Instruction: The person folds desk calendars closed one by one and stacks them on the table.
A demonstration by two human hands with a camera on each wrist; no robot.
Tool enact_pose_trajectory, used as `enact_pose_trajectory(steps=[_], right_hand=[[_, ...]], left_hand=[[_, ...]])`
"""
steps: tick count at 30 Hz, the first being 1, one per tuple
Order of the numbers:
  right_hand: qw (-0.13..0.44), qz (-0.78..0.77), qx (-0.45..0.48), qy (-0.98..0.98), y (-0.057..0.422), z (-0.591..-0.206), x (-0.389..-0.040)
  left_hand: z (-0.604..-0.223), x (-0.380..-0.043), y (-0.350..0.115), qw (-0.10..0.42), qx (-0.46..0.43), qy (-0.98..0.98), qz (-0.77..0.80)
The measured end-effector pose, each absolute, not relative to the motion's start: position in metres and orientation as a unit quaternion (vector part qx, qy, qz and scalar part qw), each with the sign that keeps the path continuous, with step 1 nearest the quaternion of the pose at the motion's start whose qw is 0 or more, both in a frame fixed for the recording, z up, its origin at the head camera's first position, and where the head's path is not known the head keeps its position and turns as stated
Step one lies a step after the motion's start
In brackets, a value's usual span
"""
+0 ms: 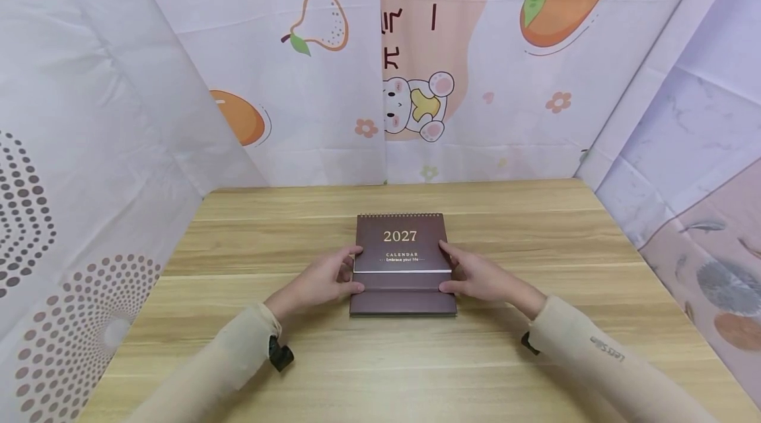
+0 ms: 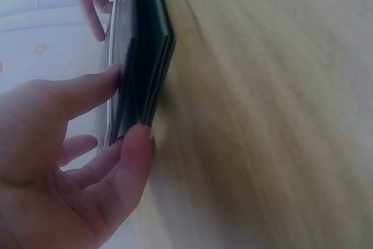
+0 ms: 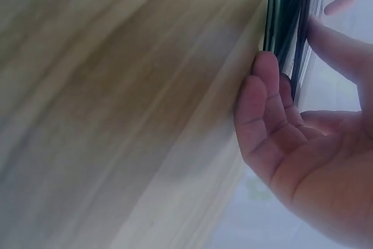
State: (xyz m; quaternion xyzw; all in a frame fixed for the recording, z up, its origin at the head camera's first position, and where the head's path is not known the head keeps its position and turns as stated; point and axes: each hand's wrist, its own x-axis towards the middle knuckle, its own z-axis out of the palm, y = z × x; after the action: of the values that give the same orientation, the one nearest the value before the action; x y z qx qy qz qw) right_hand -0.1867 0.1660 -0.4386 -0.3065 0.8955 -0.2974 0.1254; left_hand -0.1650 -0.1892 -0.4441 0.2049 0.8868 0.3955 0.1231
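Note:
A dark maroon desk calendar (image 1: 401,244), printed "2027 CALENDAR" in gold, lies low on the wooden table with its spiral binding at the far edge. My left hand (image 1: 321,283) grips its left side, the thumb on the front in the left wrist view and the fingers curled at the edge. On the opposite side, my right hand (image 1: 481,277) holds the right edge in the same way. Both wrist views show a narrow gap between the calendar's cover (image 2: 123,51) and its dark green base boards (image 3: 274,10). The fingertips behind the boards are partly hidden.
The wooden table (image 1: 267,231) extends around the calendar on all sides. A white curtain (image 1: 333,106) printed with fruit, flowers and a cartoon animal hangs behind its far edge. More patterned cloth hangs at the left and right. Black wrist straps (image 1: 280,353) show below the sleeves.

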Motion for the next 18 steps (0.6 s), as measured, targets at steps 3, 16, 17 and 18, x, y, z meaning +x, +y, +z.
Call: enact_pose_trajectory(steps=[3, 16, 17, 18], right_hand=[[0.120, -0.287, -0.306, 0.900, 0.1635, -0.4368, -0.1864], [0.139, -0.258, -0.289, 0.912, 0.1578, -0.4308, -0.1844], [0.137, -0.251, -0.289, 0.914, 0.1575, -0.4304, -0.1842], [0.134, -0.241, -0.289, 0.917, 0.1571, -0.4302, -0.1839]], left_hand=[[-0.4428, -0.1650, -0.1885, 0.102, 0.216, 0.903, 0.356], [-0.4396, -0.1654, -0.1860, 0.071, 0.254, 0.925, 0.274], [-0.4392, -0.1655, -0.1859, 0.072, 0.252, 0.925, 0.275], [-0.4388, -0.1655, -0.1856, 0.073, 0.249, 0.926, 0.274]])
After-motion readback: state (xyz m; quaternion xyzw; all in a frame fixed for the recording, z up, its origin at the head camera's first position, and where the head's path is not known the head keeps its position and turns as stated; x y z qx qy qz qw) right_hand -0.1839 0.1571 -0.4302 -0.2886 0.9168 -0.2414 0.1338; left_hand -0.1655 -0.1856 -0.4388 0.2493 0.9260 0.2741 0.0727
